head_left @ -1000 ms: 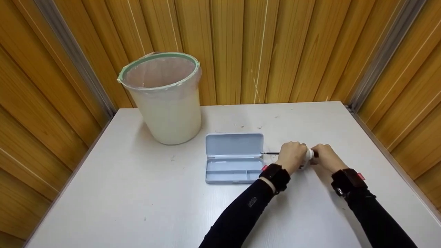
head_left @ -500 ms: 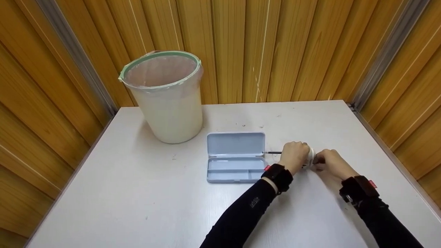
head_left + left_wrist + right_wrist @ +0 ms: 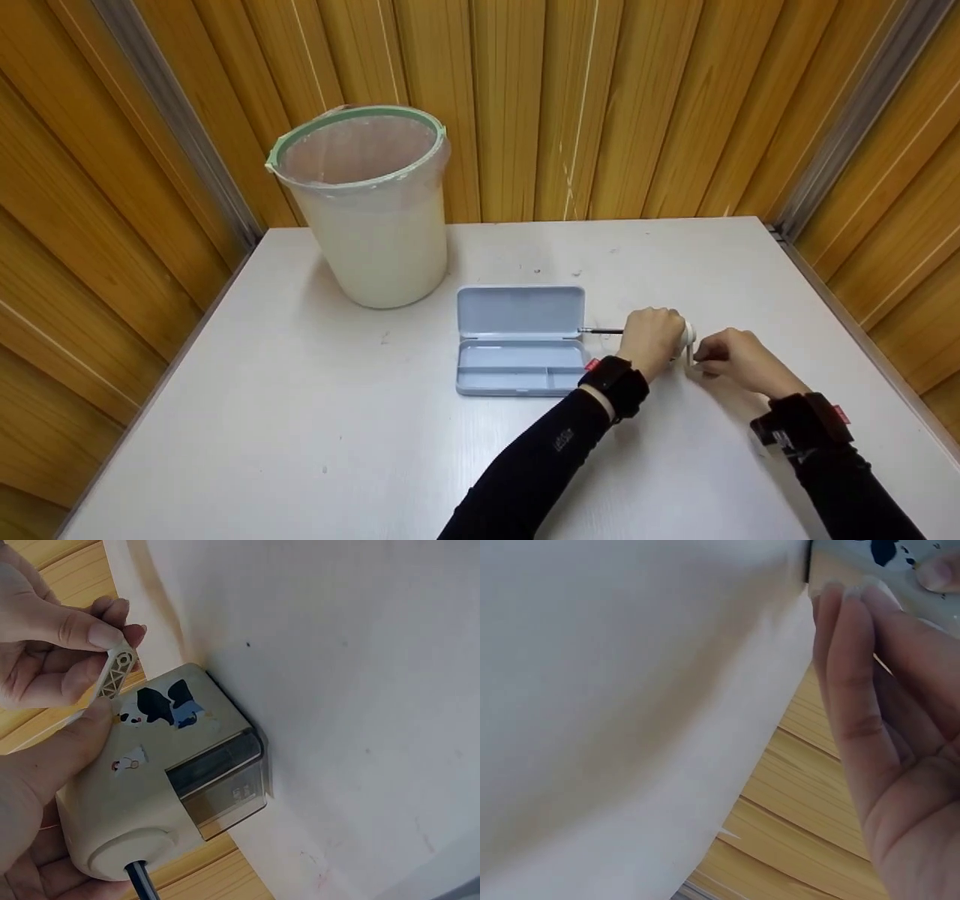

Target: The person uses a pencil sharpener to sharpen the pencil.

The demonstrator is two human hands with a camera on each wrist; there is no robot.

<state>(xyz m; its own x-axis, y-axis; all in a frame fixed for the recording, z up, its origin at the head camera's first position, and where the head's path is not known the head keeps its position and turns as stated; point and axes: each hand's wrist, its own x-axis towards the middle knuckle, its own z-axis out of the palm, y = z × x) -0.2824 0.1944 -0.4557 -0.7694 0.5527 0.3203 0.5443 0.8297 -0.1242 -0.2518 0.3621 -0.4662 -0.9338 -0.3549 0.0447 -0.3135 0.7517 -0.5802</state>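
Observation:
My left hand [image 3: 651, 341] grips a cream crank pencil sharpener [image 3: 142, 795] with panda pictures, the thumb on its upper side. A dark pencil [image 3: 142, 881] sticks out of its front hole; in the head view, the pencil [image 3: 601, 331] points left toward the open case. My right hand [image 3: 739, 364] pinches the end of the crank [image 3: 116, 675] with thumb and fingertips, at the sharpener's far end. In the right wrist view, the fingertips [image 3: 859, 596] meet close to the sharpener, and the crank is hidden. A smoky see-through shavings drawer [image 3: 229, 787] sits in the sharpener's side.
A light blue pencil case [image 3: 520, 311] lies open left of the hands, its compartments showing. Behind it to the left stands a large bin [image 3: 375, 240] with a green rim and plastic liner. Small specks dot the white table [image 3: 300, 420]. Wood-patterned panels enclose the back and sides.
My right hand has moved down and slightly right, and the crank arm now hangs downward beside the sharpener. The left hand keeps its grip. The whole head view has shifted slightly.

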